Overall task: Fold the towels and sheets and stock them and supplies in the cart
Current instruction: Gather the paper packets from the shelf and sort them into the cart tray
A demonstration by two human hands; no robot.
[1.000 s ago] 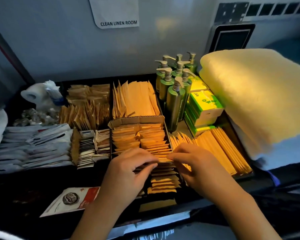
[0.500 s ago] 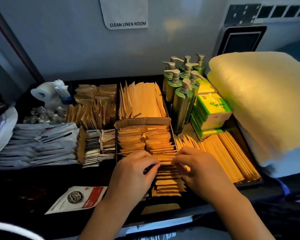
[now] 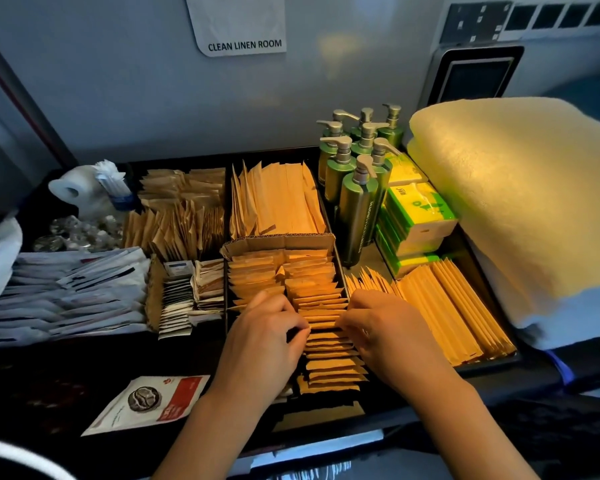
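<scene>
Two hands in kraft sachets [image 3: 321, 306], cart tray [image 3: 482, 381] front-centre compartment. Left hand [image 3: 267, 337], right hand [image 3: 388, 330]: fingers curled, pinching packet edges. I judge sachets light, thin, slippery; grip by top edges.

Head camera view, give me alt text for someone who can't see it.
Two bare hands, left hand and right hand, pinch small tan paper packets filed in a black cart tray. Green pump bottles stand behind, with a folded cream towel at right.
</scene>
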